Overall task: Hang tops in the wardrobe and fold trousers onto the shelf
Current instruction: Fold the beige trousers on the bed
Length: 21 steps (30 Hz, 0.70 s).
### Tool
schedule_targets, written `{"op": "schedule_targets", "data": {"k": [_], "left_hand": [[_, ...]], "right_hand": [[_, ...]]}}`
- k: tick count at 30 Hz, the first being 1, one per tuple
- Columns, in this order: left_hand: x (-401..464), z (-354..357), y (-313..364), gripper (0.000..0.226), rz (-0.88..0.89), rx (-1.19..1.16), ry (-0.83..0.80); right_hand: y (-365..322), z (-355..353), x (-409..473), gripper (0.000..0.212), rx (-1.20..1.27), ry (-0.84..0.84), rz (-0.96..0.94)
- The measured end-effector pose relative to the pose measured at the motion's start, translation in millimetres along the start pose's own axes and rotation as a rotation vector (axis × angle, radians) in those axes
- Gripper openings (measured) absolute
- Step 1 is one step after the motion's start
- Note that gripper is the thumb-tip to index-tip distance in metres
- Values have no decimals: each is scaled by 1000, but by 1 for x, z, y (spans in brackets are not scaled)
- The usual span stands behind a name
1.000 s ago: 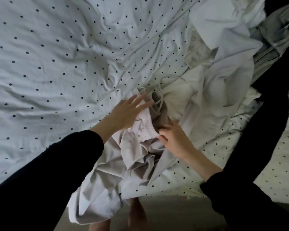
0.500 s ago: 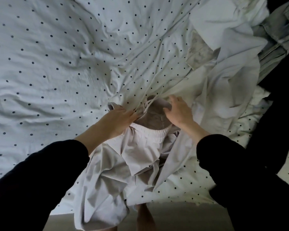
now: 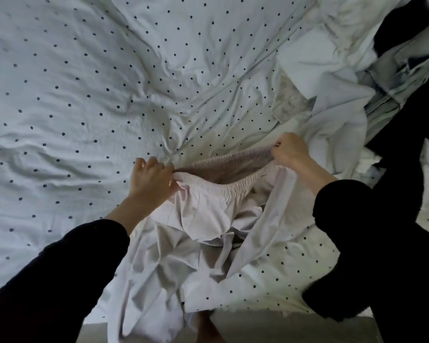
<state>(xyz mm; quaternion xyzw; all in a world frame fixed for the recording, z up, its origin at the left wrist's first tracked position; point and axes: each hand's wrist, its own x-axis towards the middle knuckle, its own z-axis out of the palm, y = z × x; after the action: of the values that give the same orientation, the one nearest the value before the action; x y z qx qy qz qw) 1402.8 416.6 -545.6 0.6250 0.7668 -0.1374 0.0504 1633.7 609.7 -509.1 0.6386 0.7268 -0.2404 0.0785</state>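
Pale beige trousers with an elastic waistband lie crumpled at the near edge of the bed, their legs hanging over the edge. My left hand grips the left end of the waistband. My right hand grips the right end, and the waistband is stretched open between them.
The bed is covered in a white sheet with dark dots. A heap of clothes lies at the right: a white garment, a grey denim piece and a black garment. The floor shows below the bed edge.
Both hands have moved apart along the waistband, left hand leftward, right hand right and up, and closed on its ends. The waistband has gone from bunched to stretched wide.
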Motion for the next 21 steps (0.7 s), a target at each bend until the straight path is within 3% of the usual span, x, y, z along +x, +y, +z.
{"op": "schedule_targets", "data": {"k": [3, 6, 10, 13, 18, 21], "left_hand": [[0, -48, -16, 31, -168, -108, 42], [-7, -100, -44, 28, -281, -166, 136], [-19, -181, -80, 23, -359, -157, 279], [-34, -243, -99, 21, -401, -155, 339], [-60, -336, -120, 23, -389, -205, 355], [-74, -388, -135, 17, -239, -278, 333]], "right_hand": [[-18, -38, -15, 19, 67, 19, 17], [-52, -86, -35, 19, 54, 92, -82], [-92, -166, -67, 10, 58, 173, -161], [-106, -224, -102, 20, 146, 289, -162], [-120, -295, -147, 22, 530, 307, -136], [-128, -346, -177, 25, 764, 328, -143]]}}
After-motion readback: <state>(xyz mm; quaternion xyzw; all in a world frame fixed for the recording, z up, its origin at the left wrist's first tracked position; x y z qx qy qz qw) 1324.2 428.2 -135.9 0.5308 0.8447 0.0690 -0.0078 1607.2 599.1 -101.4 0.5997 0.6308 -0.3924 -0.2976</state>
